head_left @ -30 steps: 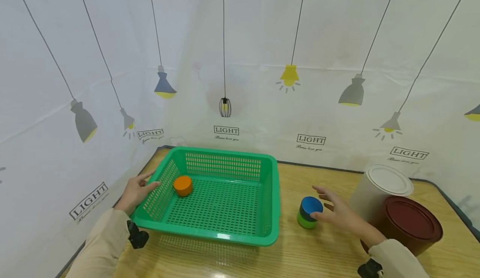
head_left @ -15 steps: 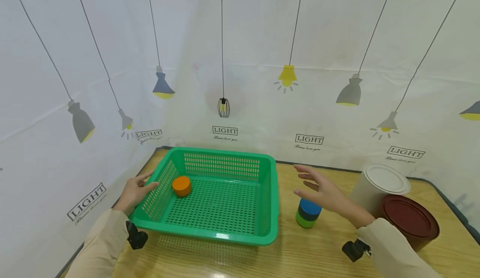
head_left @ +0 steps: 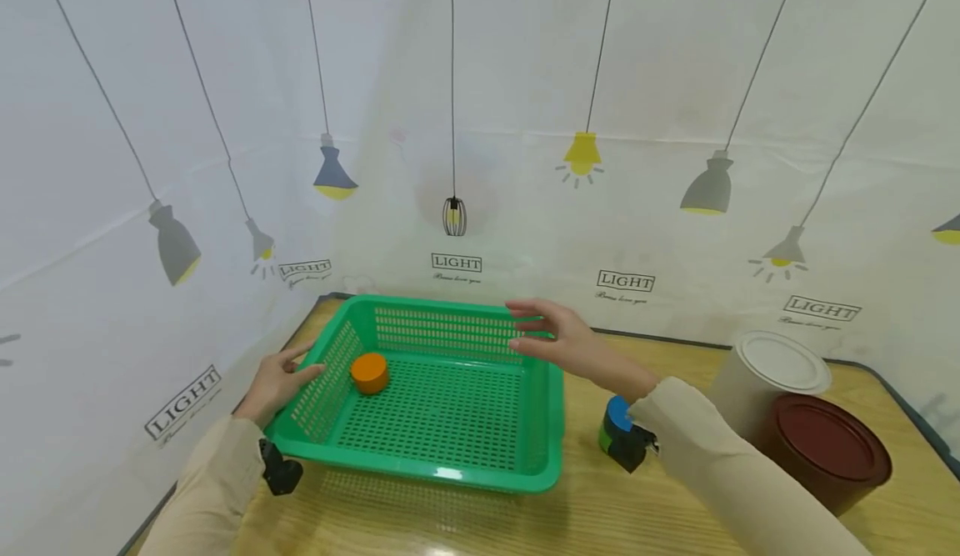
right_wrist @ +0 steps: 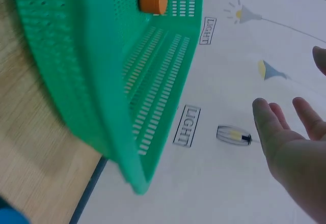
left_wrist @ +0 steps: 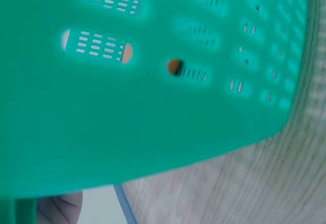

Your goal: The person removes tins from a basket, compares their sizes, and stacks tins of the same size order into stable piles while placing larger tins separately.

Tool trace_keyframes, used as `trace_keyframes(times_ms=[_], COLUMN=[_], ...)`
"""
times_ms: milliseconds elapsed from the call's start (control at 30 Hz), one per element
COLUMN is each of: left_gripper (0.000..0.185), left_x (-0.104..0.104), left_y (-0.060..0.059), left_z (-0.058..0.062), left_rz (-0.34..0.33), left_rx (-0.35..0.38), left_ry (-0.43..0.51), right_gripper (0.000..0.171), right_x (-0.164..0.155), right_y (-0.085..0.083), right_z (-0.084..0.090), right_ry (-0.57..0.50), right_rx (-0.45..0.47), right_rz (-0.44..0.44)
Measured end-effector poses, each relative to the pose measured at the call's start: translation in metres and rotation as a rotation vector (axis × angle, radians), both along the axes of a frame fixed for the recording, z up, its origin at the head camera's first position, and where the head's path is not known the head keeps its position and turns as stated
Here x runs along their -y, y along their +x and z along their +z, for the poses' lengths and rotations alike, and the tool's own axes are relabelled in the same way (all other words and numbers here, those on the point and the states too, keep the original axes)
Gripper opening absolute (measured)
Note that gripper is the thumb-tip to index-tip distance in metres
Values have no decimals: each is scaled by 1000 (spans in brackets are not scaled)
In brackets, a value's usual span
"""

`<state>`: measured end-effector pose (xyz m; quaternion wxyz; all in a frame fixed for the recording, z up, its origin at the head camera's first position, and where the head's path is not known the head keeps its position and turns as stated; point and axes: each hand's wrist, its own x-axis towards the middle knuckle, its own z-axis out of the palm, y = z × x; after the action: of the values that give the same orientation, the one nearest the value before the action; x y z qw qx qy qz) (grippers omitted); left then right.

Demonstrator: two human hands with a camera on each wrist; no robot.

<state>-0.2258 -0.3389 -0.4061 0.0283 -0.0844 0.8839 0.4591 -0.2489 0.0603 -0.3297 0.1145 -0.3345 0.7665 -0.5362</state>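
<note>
Reaching over a green basket (head_left: 450, 448) with the right hand (head_left: 562, 341), fingers spread and empty.
The left hand (head_left: 276, 383) rested against the basket's left wall, fingers straight, gripping nothing. An orange cap (head_left: 370, 372) sat inside the basket near that wall. A blue and green jar (head_left: 613, 424) stood on the table (head_left: 600, 514) just right of the basket, under the right sleeve.
</note>
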Motion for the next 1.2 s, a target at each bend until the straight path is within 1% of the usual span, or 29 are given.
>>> trace_keyframes(times_ms=[100, 233, 333, 467, 633, 733, 833, 967, 1200], left_gripper=[62, 65, 68, 71, 72, 72, 72, 71, 70], left_x=[1, 4, 8, 14, 20, 23, 23, 19, 15], left_y=[-1, 0, 1, -1, -2, -1, -1, -1, -2], left_z=[1, 3, 5, 8, 9, 9, 10, 11, 10], left_rz=[-18, -87, -115, -124, -140, -155, -155, -152, -140], left_rx=[-10, -21, 7, 66, 106, 121, 128, 128, 136], left_ry=[11, -30, -7, 61, 105, 105, 100, 98, 91], right_gripper=[53, 52, 51, 52, 51, 50, 48, 47, 47], right_x=[17, 39, 57, 79, 101, 112, 120, 127, 139], right_y=[-6, -13, -17, -21, -26, -30, -34, -38, -48], right_z=[3, 4, 2, -4, -10, -13, -15, -19, -34], right_ry=[4, 15, 38, 75, 90, 90, 102, 124, 133], right_rx=[13, 13, 15, 14, 26, 39, 49, 61, 112], right_rz=[14, 44, 67, 86, 103, 110, 109, 79, 16])
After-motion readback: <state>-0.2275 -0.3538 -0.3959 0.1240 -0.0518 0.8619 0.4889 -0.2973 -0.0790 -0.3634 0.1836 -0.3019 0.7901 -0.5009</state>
